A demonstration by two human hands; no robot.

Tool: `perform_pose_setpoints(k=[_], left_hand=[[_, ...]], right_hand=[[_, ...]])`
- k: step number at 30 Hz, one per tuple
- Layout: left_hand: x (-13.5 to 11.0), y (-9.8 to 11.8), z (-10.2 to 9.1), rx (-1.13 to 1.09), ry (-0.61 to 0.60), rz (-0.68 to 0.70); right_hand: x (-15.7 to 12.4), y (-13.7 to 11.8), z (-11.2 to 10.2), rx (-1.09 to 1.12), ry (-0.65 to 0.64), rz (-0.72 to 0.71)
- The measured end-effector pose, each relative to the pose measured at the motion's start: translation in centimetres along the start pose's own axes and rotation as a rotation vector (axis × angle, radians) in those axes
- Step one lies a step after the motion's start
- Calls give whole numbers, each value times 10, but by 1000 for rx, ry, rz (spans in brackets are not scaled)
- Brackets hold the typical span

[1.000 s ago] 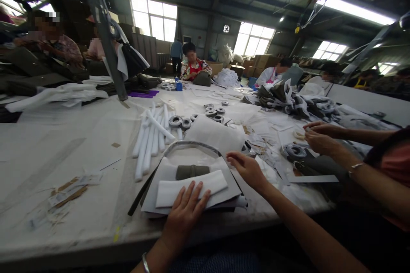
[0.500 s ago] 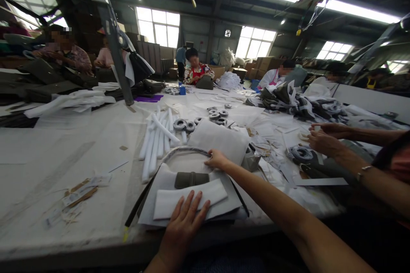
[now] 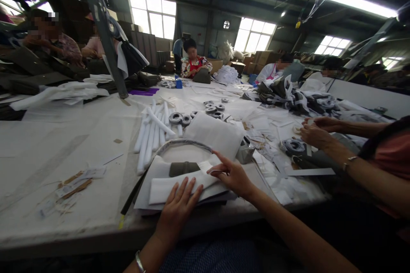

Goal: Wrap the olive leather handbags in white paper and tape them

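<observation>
A dark grey-green handbag (image 3: pixel 184 169) lies flat at the table's front edge, largely covered by white sheeting. Its handle (image 3: pixel 185 141), wrapped in clear or pale film, arches away from me. Across the bag's near part lies a folded strip of white foam sheet (image 3: pixel 160 190). My left hand (image 3: pixel 182 200) rests flat on this strip with its fingers spread. The right end of the strip is bent up and inward, and my right hand (image 3: pixel 232 175) pinches it there, index finger pointing out toward the handle's right end. Fingertips partly hide the pinched edge.
White foam tubes (image 3: pixel 149 140) and rolled grey coils (image 3: pixel 211 109) lie beyond the bag. A white foam sheet stack (image 3: pixel 213 134) sits behind it. Paper scraps (image 3: pixel 75 185) lie at left. A co-worker's hands (image 3: pixel 317 134) work at right; a metal post (image 3: pixel 107 38) stands at left.
My right hand has left the handle's right end, come nearer, and taken hold of the foam strip's right end, which is now bent up. My left hand stays flat on the strip.
</observation>
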State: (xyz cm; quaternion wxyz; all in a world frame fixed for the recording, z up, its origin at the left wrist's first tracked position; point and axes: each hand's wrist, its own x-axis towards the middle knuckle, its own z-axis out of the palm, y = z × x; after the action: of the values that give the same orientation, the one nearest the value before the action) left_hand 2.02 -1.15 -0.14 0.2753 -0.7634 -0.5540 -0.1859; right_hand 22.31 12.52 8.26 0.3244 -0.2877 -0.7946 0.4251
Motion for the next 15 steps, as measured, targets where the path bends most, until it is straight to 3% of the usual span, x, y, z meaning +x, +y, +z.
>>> perform_pose_setpoints(k=[4,9,12,15], left_hand=[[5,-4,5,-11,-8,-36],[12,-2,8,-10,-54,-84],[17,2,6,0,-99,-144],[22,5,3,-9,-120,-153]], right_hand=[[-26,3,8,-224,-73,-259],[-46,19,19,-457,4,-564],[-56,30,26,-515,29,-673],[-67,34,26,-525,7,-681]])
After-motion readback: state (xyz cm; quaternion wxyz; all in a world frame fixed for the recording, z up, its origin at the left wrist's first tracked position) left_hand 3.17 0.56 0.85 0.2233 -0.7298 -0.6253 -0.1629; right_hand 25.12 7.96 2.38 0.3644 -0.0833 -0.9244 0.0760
